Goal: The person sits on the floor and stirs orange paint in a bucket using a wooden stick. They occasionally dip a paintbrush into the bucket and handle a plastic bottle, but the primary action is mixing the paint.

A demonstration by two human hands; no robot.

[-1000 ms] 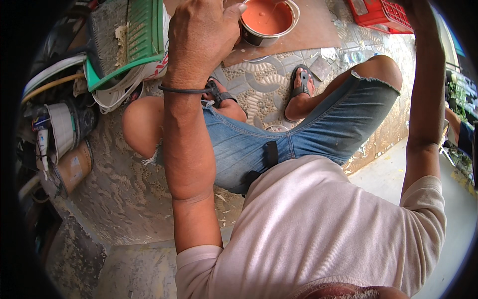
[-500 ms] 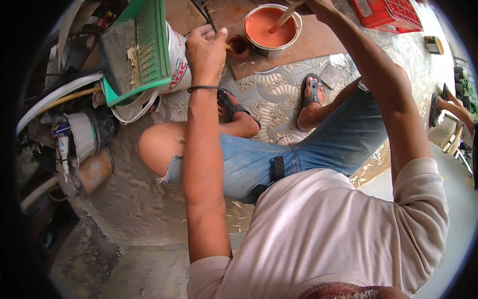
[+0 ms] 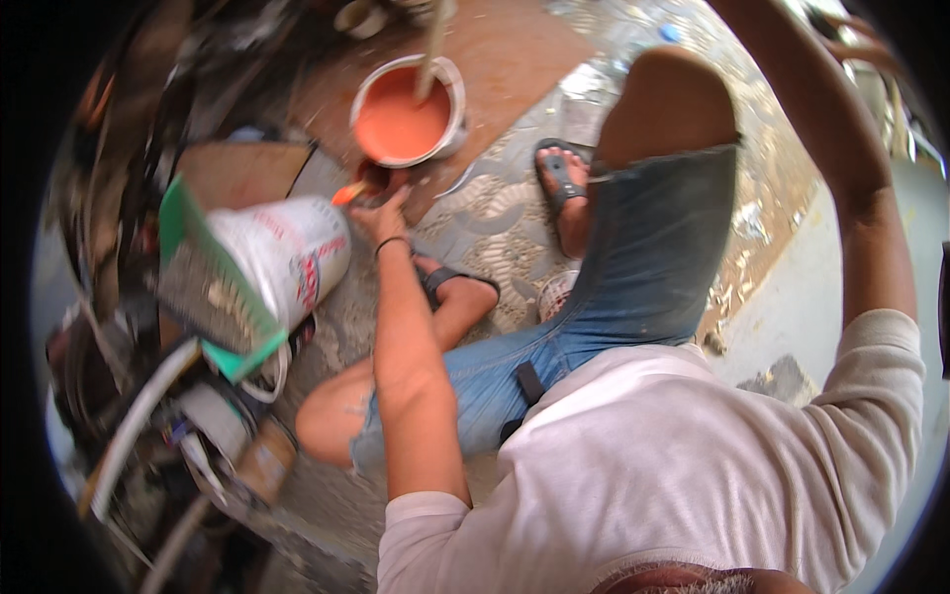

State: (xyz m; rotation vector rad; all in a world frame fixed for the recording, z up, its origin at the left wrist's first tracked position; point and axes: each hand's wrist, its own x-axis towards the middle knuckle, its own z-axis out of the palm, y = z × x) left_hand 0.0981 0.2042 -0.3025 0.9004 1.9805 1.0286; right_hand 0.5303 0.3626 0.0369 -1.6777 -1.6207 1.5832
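Note:
My left hand (image 3: 381,220) is closed on what looks like a small paintbrush (image 3: 348,193) with an orange tip; motion blur softens its outline. Just beyond the fingers is a small reddish-brown pot (image 3: 382,179), partly hidden by the hand; whether they touch I cannot tell. A white-rimmed bucket of orange paint (image 3: 401,121) stands beyond the pot, and a wooden stick (image 3: 432,59) leans up out of the paint. My right forearm (image 3: 807,74) reaches up past the upper edge, so my right hand is out of sight.
The paint bucket stands on a brown board (image 3: 515,49). At the left are a white bucket (image 3: 297,247) and a green dustpan (image 3: 259,307) holding debris, with a white hose (image 3: 148,426) nearby. My sandalled feet rest on patterned floor (image 3: 495,213).
The view has swung, shifting the bucket left and down. My right hand has let go of the stick and left the frame. My left hand's orange-tipped brush now shows beside the pot.

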